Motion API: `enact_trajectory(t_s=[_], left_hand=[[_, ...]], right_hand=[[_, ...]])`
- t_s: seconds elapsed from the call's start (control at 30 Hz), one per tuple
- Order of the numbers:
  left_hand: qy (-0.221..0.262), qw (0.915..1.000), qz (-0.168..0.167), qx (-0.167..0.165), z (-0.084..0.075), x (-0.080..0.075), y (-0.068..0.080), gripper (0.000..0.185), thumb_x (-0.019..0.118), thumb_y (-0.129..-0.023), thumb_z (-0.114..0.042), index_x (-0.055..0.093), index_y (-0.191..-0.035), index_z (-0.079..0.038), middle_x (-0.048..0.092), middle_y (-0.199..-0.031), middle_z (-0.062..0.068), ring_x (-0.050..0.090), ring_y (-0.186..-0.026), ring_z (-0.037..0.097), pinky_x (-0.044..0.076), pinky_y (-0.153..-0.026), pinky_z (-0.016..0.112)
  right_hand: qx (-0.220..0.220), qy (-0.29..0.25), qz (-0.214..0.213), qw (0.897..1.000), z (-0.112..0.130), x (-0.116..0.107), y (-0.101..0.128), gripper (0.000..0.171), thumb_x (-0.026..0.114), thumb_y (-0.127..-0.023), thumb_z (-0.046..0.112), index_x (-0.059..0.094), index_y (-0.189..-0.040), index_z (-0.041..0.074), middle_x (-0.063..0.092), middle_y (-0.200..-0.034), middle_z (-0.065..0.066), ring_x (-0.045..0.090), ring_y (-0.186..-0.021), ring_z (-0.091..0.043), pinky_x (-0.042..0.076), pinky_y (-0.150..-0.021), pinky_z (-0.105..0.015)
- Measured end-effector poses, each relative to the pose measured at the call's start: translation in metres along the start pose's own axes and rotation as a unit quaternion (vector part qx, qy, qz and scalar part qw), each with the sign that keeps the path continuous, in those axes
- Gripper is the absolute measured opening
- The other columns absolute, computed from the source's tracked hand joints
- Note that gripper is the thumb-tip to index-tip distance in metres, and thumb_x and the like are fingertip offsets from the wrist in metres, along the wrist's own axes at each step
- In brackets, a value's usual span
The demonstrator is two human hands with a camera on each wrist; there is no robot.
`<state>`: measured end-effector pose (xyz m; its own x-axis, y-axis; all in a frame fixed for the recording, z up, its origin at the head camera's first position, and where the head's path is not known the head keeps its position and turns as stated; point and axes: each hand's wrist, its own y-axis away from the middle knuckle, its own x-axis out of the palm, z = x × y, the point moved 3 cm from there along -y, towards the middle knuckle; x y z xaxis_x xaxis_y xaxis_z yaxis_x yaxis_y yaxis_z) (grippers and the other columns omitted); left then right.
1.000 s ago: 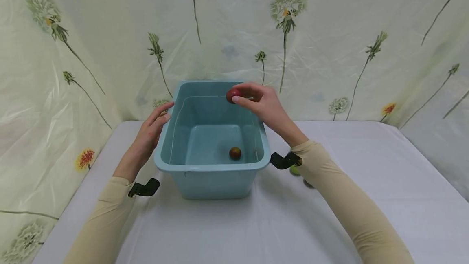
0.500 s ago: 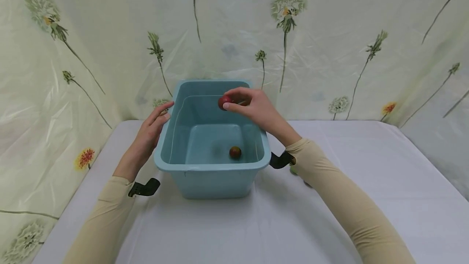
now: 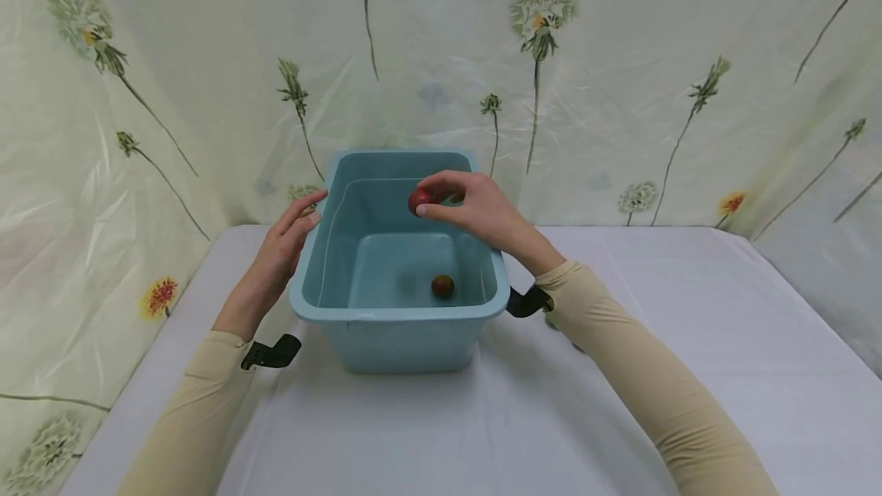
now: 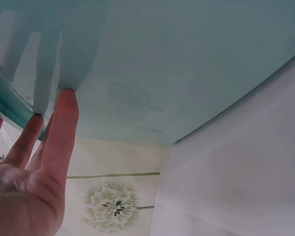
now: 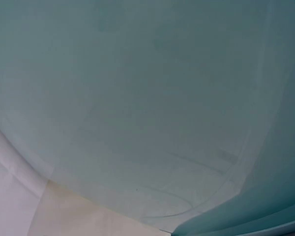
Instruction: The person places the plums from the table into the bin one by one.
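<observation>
Lowered since a second ago, the right hand [image 3: 482, 209] pinches a small red fruit [image 3: 418, 201] at its fingertips, above the water in the blue tub [image 3: 396, 312]. Left hand [image 3: 279, 251] rests straight-fingered against the tub's outer wall. Below the fingers, another fruit [image 3: 442, 286] already sits. Placing seems underway; next likely calls for loosening the pinch.

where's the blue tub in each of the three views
Head: blue tub at centre on the white table.
Left wrist: its outer wall fills the top, with the left hand touching it.
Right wrist: its wall fills nearly the whole picture.
Shared landmark: the tub's wall itself.
</observation>
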<state>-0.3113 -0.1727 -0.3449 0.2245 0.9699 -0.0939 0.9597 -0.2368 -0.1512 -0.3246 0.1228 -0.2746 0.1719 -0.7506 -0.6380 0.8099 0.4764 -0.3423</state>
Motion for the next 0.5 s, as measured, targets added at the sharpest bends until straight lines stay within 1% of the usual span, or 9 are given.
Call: enact_trajectory(t_s=[0.23,0.37,0.5], left_hand=[[0.001,1.0,0.001,0.001,0.0001,-0.0004,-0.0005,0.052,0.048,-0.102,-0.043,0.037,-0.151,-0.029,0.042,-0.143,0.009,0.045,-0.127,0.027,0.042,-0.095,0.04],[0.004,1.0,0.001,0.001,0.0003,-0.0002,-0.001,0.052,0.048,-0.103,-0.043,0.037,-0.151,-0.028,0.043,-0.142,0.01,0.045,-0.127,0.028,0.043,-0.094,0.038],[0.0,1.0,-0.001,-0.001,0.0,-0.0006,-0.0008,0.052,0.048,-0.102,-0.044,0.037,-0.151,-0.029,0.042,-0.143,0.009,0.045,-0.128,0.027,0.042,-0.096,0.04]], right_hand=[[-0.008,-0.007,-0.005,1.0,-0.0005,-0.0013,0.0008,0.037,0.072,-0.091,0.032,0.066,-0.125,0.017,0.067,-0.115,0.005,0.06,-0.103,-0.008,0.044,-0.091,-0.036],[-0.017,-0.028,-0.011,0.999,-0.0016,-0.0037,0.0027,0.036,0.072,-0.092,0.029,0.066,-0.124,0.016,0.067,-0.115,0.002,0.06,-0.103,-0.011,0.045,-0.091,-0.038],[-0.026,-0.034,-0.016,0.999,0.0001,-0.0074,0.0051,0.035,0.072,-0.092,0.026,0.066,-0.124,0.014,0.067,-0.116,-0.001,0.061,-0.103,-0.013,0.045,-0.091,-0.04]])
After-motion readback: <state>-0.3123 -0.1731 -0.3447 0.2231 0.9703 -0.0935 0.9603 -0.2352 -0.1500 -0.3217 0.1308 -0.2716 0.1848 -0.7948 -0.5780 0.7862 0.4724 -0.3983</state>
